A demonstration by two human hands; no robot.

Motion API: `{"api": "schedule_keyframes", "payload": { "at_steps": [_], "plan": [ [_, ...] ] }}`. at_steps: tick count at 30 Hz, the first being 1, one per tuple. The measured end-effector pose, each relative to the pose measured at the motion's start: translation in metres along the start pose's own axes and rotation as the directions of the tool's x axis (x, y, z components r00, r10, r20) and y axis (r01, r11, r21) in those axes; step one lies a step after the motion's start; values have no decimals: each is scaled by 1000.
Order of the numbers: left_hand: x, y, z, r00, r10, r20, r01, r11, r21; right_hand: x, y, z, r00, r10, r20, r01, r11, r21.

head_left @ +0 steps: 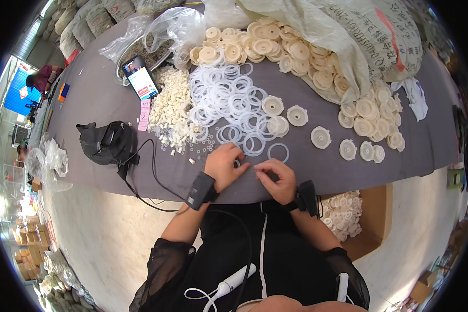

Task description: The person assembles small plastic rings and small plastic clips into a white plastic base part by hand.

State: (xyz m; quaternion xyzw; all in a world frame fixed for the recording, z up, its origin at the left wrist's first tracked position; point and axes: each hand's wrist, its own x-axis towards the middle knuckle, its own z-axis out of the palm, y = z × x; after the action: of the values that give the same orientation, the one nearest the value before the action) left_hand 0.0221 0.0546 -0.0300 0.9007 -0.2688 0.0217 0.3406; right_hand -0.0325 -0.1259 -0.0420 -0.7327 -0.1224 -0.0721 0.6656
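At the table's near edge my left hand (224, 165) is closed, its fingers curled over a small thing I cannot make out. Close beside it, my right hand (277, 179) is pinched at the fingertips; whatever it grips is too small to name. Just beyond both hands lies a heap of translucent sealing rings (239, 104), with a single ring (278, 152) apart from it, near my right hand. Small cream plastic plugs (170, 96) are piled to the left, with tiny clear washers (205, 145) scattered between them and my left hand. Round cream plastic caps (321, 138) lie to the right.
A phone (140, 78) leans by the plugs above a pink slip (144, 115). A black bag (108, 143) with a cable sits left. A woven sack (348, 41) spills more caps at the back. Below the table's right side stands a box (377, 218) of white parts.
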Motion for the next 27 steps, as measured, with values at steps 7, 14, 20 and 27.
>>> {"api": "schedule_keyframes", "payload": {
  "at_steps": [7,14,20,27],
  "plan": [
    [-5,14,4,989,-147,7,146,974,-172,2,17,-4,932,347,99,-351,807,475],
    [-8,26,10,992,-120,-49,83,881,-465,9,19,-21,871,414,263,-486,651,583],
    [-8,28,15,980,-188,-65,103,758,-644,7,21,-24,841,463,280,-517,533,669],
    [-8,22,18,984,-176,-8,98,586,-805,6,22,-26,827,458,325,-546,521,656]
  ]
}}
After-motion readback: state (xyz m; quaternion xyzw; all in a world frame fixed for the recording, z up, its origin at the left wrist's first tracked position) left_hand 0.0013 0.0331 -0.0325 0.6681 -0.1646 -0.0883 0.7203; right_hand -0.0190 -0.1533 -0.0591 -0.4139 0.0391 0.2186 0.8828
